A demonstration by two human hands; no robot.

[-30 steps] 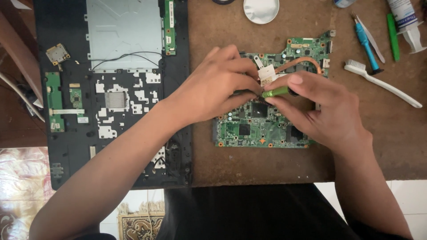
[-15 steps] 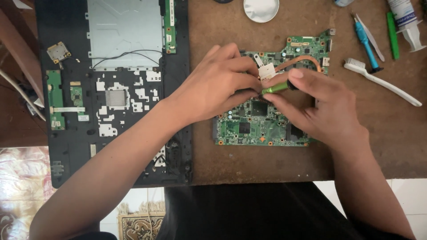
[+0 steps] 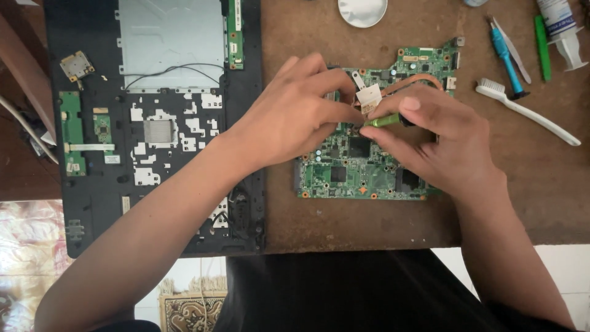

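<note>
The fingers of the right hand (image 3: pixel 439 144) are pinched shut around a small green-handled tool (image 3: pixel 386 120), its tip aimed down at the middle of a green circuit board (image 3: pixel 362 169). The left hand (image 3: pixel 295 117) reaches across from the other side, its fingers closed on a small white-tipped part (image 3: pixel 369 96) at the end of a copper heat pipe (image 3: pixel 418 79), which curves along the board's upper edge. Both hands meet just above the board's dark central chips.

The board lies flat on a brown tabletop (image 3: pixel 307 221), already out of its housing. Left of it sits the stripped black laptop base (image 3: pixel 147 135), with loose wires and small green daughter boards showing. Judging by this, disassembly is well along, while the copper pipe assembly is still on the board; whether it is fastened cannot be told.

To the right lie a white toothbrush (image 3: pixel 528 110), a blue tool (image 3: pixel 505 55), a green pen-like tool (image 3: pixel 541 40) and a syringe-style tube (image 3: pixel 562 27). At the top edge sits a shallow white dish (image 3: pixel 362 11); its contents cannot be seen.
</note>
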